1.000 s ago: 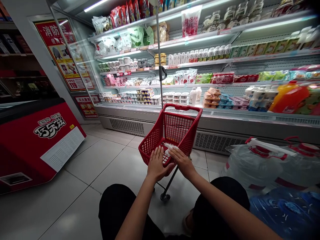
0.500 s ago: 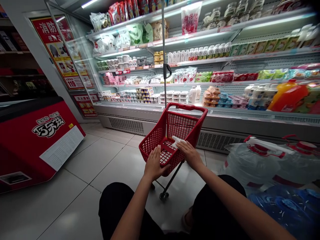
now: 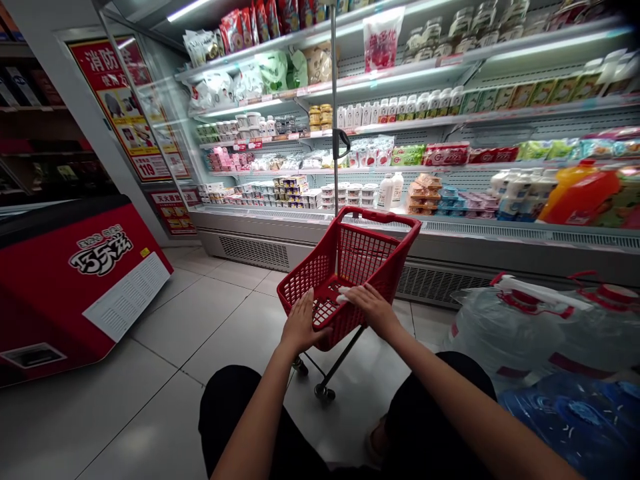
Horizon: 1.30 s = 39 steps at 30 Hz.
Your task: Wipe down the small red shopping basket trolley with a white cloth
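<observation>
A small red shopping cart with a latticed plastic basket stands in front of my knees, on thin metal legs with wheels. My left hand rests on the near left rim of the basket, fingers stretched flat and thumb apart. My right hand lies over the near right rim, fingers bent inward over a crumpled white cloth. Only part of that cloth shows past the fingertips; it could be tissue. Inside the basket I see just its slotted red floor.
An open refrigerated display case with stocked shelves runs behind the cart. To the left stands a red chest freezer. Large clear water jugs and blue water bottles crowd the right side. Pale floor tiles surround the cart.
My right hand has drawn slightly left along the rim, and less of the white cloth shows. My left hand has slid a little left. The cart's wheels have shifted slightly.
</observation>
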Motion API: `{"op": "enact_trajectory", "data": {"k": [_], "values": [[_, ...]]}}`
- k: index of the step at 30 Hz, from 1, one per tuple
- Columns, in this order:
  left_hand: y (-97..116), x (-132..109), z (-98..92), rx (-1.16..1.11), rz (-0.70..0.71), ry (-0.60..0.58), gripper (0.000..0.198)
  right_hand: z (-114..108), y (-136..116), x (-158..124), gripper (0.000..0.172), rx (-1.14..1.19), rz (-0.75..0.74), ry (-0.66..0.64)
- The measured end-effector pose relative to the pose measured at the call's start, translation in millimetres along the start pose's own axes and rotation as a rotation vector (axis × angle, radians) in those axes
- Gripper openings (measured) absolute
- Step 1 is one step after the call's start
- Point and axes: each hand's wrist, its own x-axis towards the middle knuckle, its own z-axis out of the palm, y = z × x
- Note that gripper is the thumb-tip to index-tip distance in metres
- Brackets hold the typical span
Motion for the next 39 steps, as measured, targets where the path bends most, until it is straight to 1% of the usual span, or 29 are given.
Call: {"op": "enact_trajectory", "data": {"k": [2, 4, 9, 12, 14, 17, 19, 21, 23, 25, 27, 28, 30, 33, 35, 36, 37, 38, 39], "values": [[-4.6, 0.9, -2.7, -0.005, 0.007, -0.01, 0.116, 1.2, 12.6, 2.3, 0.058, -0.01, 0.054, 0.009], [-11.5, 1.6, -7.6, -0.019, 0.024, -0.025, 0.116, 5.9, 8.5, 4.8, 0.055, -0.008, 0.082, 0.026], [-32.0, 0.2, -26.1, -0.022, 0.062, -0.118, 0.117, 19.2, -32.8, 13.9, 0.053, 0.008, 0.085, 0.027], [-33.2, -1.9, -30.2, 0.034, 0.032, -0.187, 0.102, 27.1, -53.4, 21.0, 0.058, -0.013, 0.053, 0.025], [-28.7, -3.4, -28.0, 0.082, -0.007, -0.178, 0.091, 32.7, -64.0, 25.9, 0.063, -0.026, 0.02, 0.024], [-21.8, -6.2, -23.6, 0.107, -0.057, -0.085, 0.092, 36.5, -70.4, 29.9, 0.07, -0.035, -0.041, 0.02], [-20.4, -8.2, -24.0, 0.081, -0.07, -0.048, 0.095, 31.8, -62.2, 27.6, 0.074, -0.042, -0.086, 0.003], [-20.8, -9.6, -27.2, 0.036, -0.075, -0.048, 0.097, 20.9, -41.4, 20.8, 0.074, -0.06, -0.089, -0.021], [-20.5, -9.6, -30.9, -0.003, -0.103, -0.049, 0.097, 6.6, -12.8, 11.0, 0.069, -0.095, -0.025, -0.027], [-17.9, -8.1, -32.6, -0.02, -0.161, -0.041, 0.094, -6.1, 13.1, 1.6, 0.066, -0.137, 0.053, -0.022], [-13.0, -5.3, -30.7, -0.016, -0.221, -0.03, 0.086, -12.0, 25.0, -3.8, 0.065, -0.169, 0.106, -0.012], [-10.0, -3.7, -28.6, -0.008, -0.244, -0.026, 0.081, -11.3, 23.5, -4.4, 0.065, -0.176, 0.123, -0.007], [-4.5, -0.5, -23.0, 0.022, -0.272, -0.002, 0.072, -3.0, 5.7, -1.0, 0.064, -0.171, 0.134, 0.008], [0.1, 2.3, -15.7, 0.083, -0.259, 0.046, 0.063, 18.3, -41.1, 10.7, 0.064, -0.13, 0.072, 0.017], [0.1, 2.3, -14.2, 0.108, -0.24, 0.06, 0.06, 28.8, -66.7, 18.0, 0.067, -0.104, 0.021, 0.02], [-0.7, 1.8, -14.6, 0.113, -0.234, 0.061, 0.059, 30.9, -73.2, 19.9, 0.068, -0.097, -0.003, 0.017], [-1.8, 1.1, -15.7, 0.111, -0.23, 0.06, 0.059, 30.4, -74.2, 20.3, 0.07, -0.093, -0.027, 0.012], [-3.4, 0.1, -17.3, 0.106, -0.225, 0.057, 0.059, 27.2, -69.6, 18.8, 0.072, -0.093, -0.051, 0.003], [-5.2, -0.9, -19.3, 0.098, -0.22, 0.051, 0.059, 21.7, -59.6, 15.5, 0.074, -0.098, -0.067, -0.006]]}}
